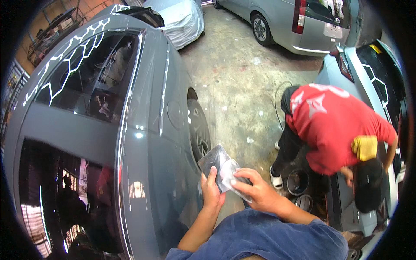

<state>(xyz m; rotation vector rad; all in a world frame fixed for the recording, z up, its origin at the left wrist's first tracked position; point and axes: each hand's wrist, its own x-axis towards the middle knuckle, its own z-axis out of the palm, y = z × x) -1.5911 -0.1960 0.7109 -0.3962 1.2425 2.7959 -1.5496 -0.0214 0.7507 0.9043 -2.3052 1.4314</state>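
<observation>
While the left hand (211,193) clamps a flat grey plate (212,160) at its left edge, the right hand (261,193) bends fingers over its pale right end, whether pinching I cannot tell; it lies between the 2, seemingly slanting lengthwise down-right, a car wheel (199,129) beyond.

Forearms (196,234) converge; left thumb (212,173) points up; right fingers (245,175) curl.
</observation>
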